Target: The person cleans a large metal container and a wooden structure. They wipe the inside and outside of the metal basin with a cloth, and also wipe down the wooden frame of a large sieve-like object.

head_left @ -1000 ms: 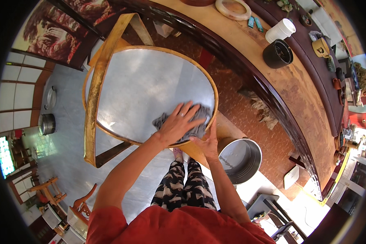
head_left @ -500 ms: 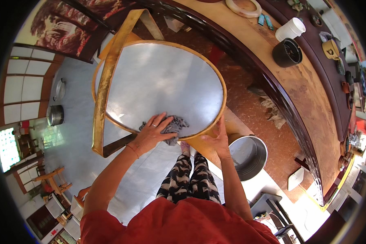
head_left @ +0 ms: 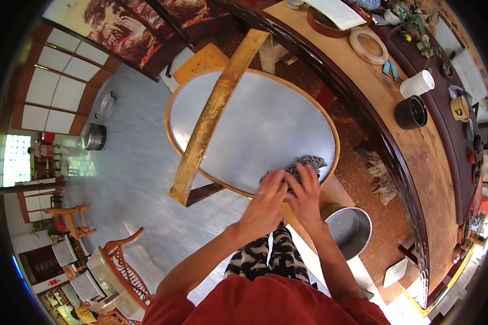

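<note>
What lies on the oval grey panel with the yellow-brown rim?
A crumpled dark-grey cloth, partly covered by the left hand and right hand; the panel beneath is hidden.

The cloth (head_left: 312, 161) lies on the tray (head_left: 255, 119), left of the pot (head_left: 358, 247).

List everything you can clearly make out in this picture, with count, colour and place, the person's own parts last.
Handled panel: 1, grey, tan rim, centre
Cloth: 1, grey, on panel
Bench: 1, tan, partly behind panel
Basin: 1, metallic grey, below right of panel
Counter: 1, brown, right
Pale cup: 1, white, upper right
Dark cup: 1, black, beside pale cup
Ring: 1, cream, on counter
Metal pots: 2, silver, left floor
Carved chair: 1, brown, lower left
Picture panels: several, reddish, upper left
Trousers: 1 pair, black patterned, below
Shirt: 1, red, bottom
Left hand: 1, bare, at cloth
Right hand: 1, bare, at cloth
</note>
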### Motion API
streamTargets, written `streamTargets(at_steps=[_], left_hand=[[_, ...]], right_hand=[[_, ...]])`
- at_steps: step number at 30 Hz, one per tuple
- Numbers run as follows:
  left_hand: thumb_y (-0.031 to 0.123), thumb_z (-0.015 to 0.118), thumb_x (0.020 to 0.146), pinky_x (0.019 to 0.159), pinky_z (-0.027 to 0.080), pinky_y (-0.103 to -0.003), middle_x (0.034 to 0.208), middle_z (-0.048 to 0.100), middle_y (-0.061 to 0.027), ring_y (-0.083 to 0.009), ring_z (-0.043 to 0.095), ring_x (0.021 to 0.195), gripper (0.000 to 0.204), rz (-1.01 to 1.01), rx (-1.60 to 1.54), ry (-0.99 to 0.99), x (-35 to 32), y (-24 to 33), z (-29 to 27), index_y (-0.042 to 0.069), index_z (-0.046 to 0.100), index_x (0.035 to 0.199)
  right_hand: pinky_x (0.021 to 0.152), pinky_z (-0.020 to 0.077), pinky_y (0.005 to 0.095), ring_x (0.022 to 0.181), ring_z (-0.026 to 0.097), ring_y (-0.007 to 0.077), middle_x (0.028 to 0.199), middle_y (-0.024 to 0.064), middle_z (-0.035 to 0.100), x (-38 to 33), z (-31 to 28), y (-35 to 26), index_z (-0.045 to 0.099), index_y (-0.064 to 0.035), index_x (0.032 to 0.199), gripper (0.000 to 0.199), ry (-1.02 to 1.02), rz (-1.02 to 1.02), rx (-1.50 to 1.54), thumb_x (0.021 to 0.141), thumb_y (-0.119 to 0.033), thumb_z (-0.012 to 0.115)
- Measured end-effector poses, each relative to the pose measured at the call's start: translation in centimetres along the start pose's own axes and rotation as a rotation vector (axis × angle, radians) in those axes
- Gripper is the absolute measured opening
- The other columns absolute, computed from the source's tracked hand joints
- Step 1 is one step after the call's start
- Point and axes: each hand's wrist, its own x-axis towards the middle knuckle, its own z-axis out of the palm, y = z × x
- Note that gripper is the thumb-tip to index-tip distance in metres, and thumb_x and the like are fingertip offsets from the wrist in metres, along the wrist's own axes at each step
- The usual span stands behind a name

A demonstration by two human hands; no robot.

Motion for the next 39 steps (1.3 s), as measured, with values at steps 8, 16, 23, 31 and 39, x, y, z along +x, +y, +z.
streamTargets(at_steps=[8,16,23,31,39], left_hand=[[0.003,0.062,0.076,0.091,0.041,-0.044,0.126,0.046,-0.0224,-0.0412,0.046,0.114,0.057,-0.131,0.539,0.292,-1.6,1.9,-14.8,0.007,0.045,0.131],[-0.004,0.059,0.065,0.054,0.049,-0.037,0.093,0.055,-0.0147,-0.0323,0.059,0.066,0.076,-0.197,0.413,0.361,-2.0,-2.1,-14.7,0.007,0.036,0.137],[0.003,0.06,0.064,0.055,0.051,-0.038,0.097,0.056,-0.0151,-0.0337,0.061,0.07,0.075,-0.148,0.37,0.344,-1.4,-2.2,-14.8,0.003,0.036,0.135],[0.0,0.056,0.065,0.069,0.05,-0.043,0.109,0.052,-0.0228,-0.0411,0.057,0.087,0.078,-0.205,0.152,0.122,-0.8,-2.2,-15.4,-0.001,0.028,0.138],[0.0,0.053,0.061,0.071,0.048,-0.046,0.104,0.049,-0.0249,-0.0446,0.054,0.086,0.082,-0.047,0.283,0.139,-1.4,-3.3,-16.0,-0.004,0.026,0.138]], right_hand=[[0.097,0.0249,0.0618,0.131,0.026,0.0334,0.141,0.0137,0.031,10.3,7.9,1.6,0.058,-0.0167,0.117,0.05,-0.034,-0.247,-0.16,0.07,-0.026,0.073],[0.099,0.0327,0.0497,0.124,0.035,0.0393,0.134,0.0179,0.039,6.8,5.1,4.7,0.055,-0.0114,0.12,0.059,0.153,-0.19,-0.034,0.063,-0.002,0.068],[0.088,0.0401,0.0466,0.109,0.048,0.0327,0.112,0.0118,0.054,10.7,10.7,3.4,0.058,-0.0066,0.108,0.047,0.26,-0.266,0.016,0.063,0.002,0.063],[0.089,0.0446,0.0442,0.107,0.054,0.0337,0.107,0.0134,0.059,5.1,13.9,1.3,0.063,-0.0091,0.102,0.041,0.267,-0.436,0.073,0.061,-0.002,0.067],[0.092,0.0407,0.0423,0.114,0.047,0.0326,0.117,0.0116,0.053,7.3,14.5,-1.8,0.056,-0.0077,0.111,0.052,0.349,0.013,0.066,0.061,0.006,0.063]])
